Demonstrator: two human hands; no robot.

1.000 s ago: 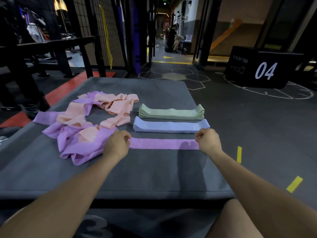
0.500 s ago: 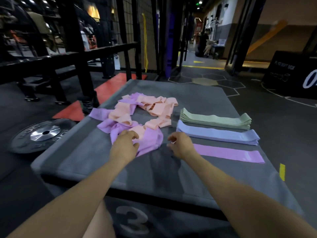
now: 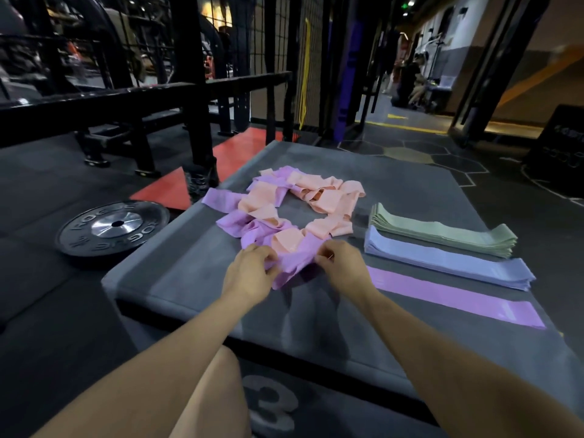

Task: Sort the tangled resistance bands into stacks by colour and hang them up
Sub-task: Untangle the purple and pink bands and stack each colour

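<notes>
1. Left hand (image 3: 251,273) and right hand (image 3: 339,263) both pinching the near edge of a purple band (image 3: 294,257) at the tangled pile (image 3: 284,210) of purple and peach bands.
2. Pile lying on a grey box top (image 3: 196,279).
3. To the right, in rows: green stack (image 3: 442,237), blue stack (image 3: 448,260), single flat purple band (image 3: 455,295) nearest.
4. Weight plate (image 3: 113,227) on the floor, left of the box.
</notes>
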